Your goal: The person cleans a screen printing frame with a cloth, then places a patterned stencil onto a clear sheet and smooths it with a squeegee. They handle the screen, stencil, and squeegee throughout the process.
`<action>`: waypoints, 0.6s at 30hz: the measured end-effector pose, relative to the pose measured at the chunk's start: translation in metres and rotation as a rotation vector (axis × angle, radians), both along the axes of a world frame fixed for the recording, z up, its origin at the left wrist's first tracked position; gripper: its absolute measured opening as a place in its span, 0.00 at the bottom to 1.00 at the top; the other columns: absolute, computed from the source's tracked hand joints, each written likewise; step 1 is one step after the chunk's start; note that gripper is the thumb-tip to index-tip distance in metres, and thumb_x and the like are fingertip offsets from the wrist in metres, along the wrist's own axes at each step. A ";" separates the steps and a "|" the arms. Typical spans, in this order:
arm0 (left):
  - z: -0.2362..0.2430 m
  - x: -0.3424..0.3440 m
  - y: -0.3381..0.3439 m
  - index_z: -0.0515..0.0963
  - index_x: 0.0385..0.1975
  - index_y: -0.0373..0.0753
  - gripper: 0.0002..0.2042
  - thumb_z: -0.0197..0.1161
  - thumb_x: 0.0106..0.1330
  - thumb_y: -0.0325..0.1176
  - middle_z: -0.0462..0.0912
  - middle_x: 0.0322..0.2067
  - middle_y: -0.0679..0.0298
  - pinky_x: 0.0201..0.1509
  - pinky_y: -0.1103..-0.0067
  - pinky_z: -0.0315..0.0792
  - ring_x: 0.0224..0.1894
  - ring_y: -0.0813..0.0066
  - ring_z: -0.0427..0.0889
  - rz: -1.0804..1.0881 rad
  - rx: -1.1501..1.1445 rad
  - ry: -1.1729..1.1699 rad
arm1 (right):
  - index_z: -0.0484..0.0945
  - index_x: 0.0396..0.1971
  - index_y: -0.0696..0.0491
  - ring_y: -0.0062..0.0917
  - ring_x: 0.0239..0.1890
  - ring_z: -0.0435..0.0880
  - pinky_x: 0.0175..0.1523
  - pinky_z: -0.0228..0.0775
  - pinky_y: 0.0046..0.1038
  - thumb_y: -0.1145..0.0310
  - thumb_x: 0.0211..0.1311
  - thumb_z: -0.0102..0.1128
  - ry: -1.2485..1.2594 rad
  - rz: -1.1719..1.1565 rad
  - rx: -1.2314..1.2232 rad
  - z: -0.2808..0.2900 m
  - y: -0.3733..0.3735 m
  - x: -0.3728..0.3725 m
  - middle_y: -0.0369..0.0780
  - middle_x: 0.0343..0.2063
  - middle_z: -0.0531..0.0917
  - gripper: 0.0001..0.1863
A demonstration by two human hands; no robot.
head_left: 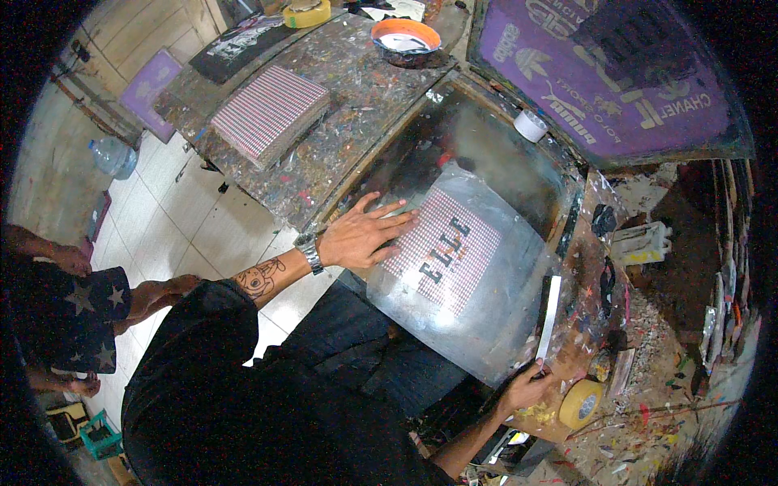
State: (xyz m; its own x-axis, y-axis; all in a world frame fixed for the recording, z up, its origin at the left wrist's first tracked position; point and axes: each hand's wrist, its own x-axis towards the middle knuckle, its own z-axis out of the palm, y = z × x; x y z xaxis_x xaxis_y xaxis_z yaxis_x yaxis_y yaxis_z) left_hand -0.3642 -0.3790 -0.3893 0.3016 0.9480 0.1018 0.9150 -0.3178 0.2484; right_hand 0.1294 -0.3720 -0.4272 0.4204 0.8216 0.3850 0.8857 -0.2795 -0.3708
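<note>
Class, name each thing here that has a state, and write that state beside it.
Left hand: palm down, fingers spread
Right hand: fingers bent, at white strip
Clear film: spread out
Checkered sheet: printed
Checkered stack: piled
Purple printing screen: raised, tilted
Orange-rimmed bowl: uncovered

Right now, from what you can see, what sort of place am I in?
Probably a screen-printing workshop, judging by the purple framed screen with logo shapes, the paint-spattered worktop, and the checked piece with dark lettering by your left hand.
</note>
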 end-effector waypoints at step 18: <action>-0.004 0.000 -0.001 0.60 0.75 0.43 0.31 0.50 0.74 0.45 0.59 0.77 0.64 0.80 0.49 0.43 0.79 0.63 0.54 0.008 0.014 -0.020 | 0.77 0.48 0.58 0.54 0.43 0.81 0.46 0.71 0.50 0.45 0.74 0.53 0.038 0.014 0.003 0.001 -0.001 0.000 0.54 0.43 0.84 0.27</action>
State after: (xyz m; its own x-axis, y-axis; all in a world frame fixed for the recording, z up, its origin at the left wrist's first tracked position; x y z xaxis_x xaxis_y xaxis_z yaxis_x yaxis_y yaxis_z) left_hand -0.3640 -0.3799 -0.3932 0.2916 0.9489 0.1207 0.9124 -0.3138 0.2626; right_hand 0.1289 -0.3729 -0.4262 0.4235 0.8264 0.3711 0.8746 -0.2661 -0.4053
